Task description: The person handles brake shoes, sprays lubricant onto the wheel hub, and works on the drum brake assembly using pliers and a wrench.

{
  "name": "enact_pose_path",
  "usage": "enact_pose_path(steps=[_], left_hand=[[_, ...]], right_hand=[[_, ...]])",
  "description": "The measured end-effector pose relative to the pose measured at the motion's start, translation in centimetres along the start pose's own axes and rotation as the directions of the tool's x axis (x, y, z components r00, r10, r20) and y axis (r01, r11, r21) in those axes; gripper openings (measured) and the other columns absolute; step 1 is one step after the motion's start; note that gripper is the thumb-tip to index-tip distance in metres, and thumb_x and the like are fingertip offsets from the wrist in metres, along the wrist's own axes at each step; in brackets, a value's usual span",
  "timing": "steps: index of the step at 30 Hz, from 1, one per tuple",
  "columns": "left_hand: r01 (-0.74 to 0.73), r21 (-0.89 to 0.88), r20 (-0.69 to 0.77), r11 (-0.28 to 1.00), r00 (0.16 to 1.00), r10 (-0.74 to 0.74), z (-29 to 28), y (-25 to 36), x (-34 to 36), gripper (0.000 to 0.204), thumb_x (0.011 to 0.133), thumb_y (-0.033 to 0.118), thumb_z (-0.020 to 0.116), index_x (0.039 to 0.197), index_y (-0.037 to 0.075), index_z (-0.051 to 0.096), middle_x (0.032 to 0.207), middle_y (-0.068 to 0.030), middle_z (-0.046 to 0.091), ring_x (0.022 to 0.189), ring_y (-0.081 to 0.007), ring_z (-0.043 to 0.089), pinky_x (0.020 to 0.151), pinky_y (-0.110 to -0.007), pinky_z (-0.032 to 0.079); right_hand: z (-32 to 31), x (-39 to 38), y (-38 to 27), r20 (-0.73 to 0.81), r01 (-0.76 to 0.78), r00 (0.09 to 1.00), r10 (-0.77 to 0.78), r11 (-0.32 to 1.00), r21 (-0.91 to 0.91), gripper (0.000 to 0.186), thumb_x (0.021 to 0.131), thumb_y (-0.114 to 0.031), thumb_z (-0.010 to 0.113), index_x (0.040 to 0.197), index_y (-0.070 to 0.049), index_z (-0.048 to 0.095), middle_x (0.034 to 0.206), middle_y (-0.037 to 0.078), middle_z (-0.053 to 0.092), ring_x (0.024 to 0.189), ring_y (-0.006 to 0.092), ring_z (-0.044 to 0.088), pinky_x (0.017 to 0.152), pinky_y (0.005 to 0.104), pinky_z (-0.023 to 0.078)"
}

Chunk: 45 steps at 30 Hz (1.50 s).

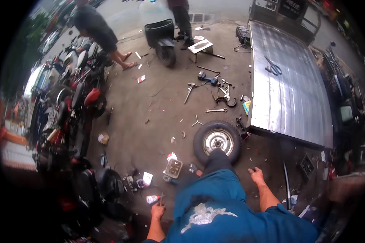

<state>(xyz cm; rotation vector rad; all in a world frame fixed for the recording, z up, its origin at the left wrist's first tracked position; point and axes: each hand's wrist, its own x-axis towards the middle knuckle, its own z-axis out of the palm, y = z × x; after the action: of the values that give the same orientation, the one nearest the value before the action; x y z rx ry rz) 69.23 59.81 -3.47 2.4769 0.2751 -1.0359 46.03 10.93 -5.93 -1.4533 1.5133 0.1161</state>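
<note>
Left hand (157,212) grips slim tool (162,197); right hand (256,177) looks empty, fingers loose. Black wheel (199,141), silvery rim (218,135), lies on grimy floor (140,113); motorbikes (75,97) crowd left.

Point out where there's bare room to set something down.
Widest: the ground between the parked motorcycles and the scattered tools, bearing only small litter. The metal cargo bed is bare between the scissors and its near edge. Crowded: around those tools beside the bed, and by the plastic tray ahead of the left hand.
</note>
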Motion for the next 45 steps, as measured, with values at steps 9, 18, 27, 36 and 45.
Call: enact_pose_path(steps=[9,18,27,36,45], left_hand=[[-0.134,-0.246,-0.094,0.960,0.989,0.114,-9.0,10.4,13.5,0.028,0.067,0.003,0.061,0.094,-0.003,0.065,0.080,-0.0136,0.066,0.068,-0.0216,0.061,0.060,-0.032,0.047],[0.037,-0.479,0.019,0.877,0.999,-0.032,-10.8,32.2,24.1,0.028,0.068,0.004,0.057,0.095,-0.002,0.060,0.066,-0.0035,0.053,0.050,-0.0121,0.050,0.041,-0.027,0.040],[-0.582,0.047,-0.077,0.812,0.808,0.584,-10.2,55.7,37.4,0.032,0.067,0.007,0.060,0.097,-0.003,0.063,0.074,-0.0051,0.058,0.063,-0.0124,0.051,0.057,-0.026,0.042],[-0.443,0.192,0.244,0.876,0.886,0.394,-8.6,68.8,42.3,0.036,0.066,0.007,0.063,0.101,-0.002,0.064,0.089,-0.0130,0.066,0.080,-0.0191,0.061,0.072,-0.029,0.047],[-0.531,0.289,0.423,0.797,0.817,0.392,-5.0,81.5,49.5,0.041,0.065,0.014,0.063,0.105,0.005,0.066,0.092,-0.0159,0.068,0.086,-0.0266,0.066,0.078,-0.033,0.049]], right_hand=[[5.7,4.7,-5.2,-0.247,-0.002,0.969,-0.024,0.994,-0.105,0.035,0.080,-0.023,0.066,0.104,0.002,0.063,0.098,0.017,0.066,0.094,0.0268,0.062,0.085,0.0348,0.046],[6.1,18.3,-20.3,-0.564,0.053,0.773,-0.290,0.915,-0.399,0.047,0.079,-0.026,0.067,0.113,0.003,0.055,0.113,0.023,0.052,0.108,0.0392,0.048,0.093,0.0440,0.039],[-0.4,26.6,-35.0,-0.421,-0.033,0.898,-0.126,0.936,-0.351,0.049,0.080,-0.025,0.067,0.117,0.004,0.053,0.113,0.024,0.052,0.106,0.0397,0.049,0.093,0.0441,0.039],[-1.1,24.4,-31.2,-0.612,-0.198,0.776,0.154,0.980,-0.003,0.044,0.080,-0.023,0.067,0.112,0.005,0.057,0.109,0.023,0.056,0.104,0.0363,0.055,0.091,0.0412,0.043],[7.1,23.3,-23.6,-0.626,-0.532,0.587,0.513,0.827,0.179,0.045,0.079,-0.019,0.069,0.112,0.008,0.057,0.109,0.022,0.062,0.102,0.0291,0.059,0.089,0.0362,0.045]])
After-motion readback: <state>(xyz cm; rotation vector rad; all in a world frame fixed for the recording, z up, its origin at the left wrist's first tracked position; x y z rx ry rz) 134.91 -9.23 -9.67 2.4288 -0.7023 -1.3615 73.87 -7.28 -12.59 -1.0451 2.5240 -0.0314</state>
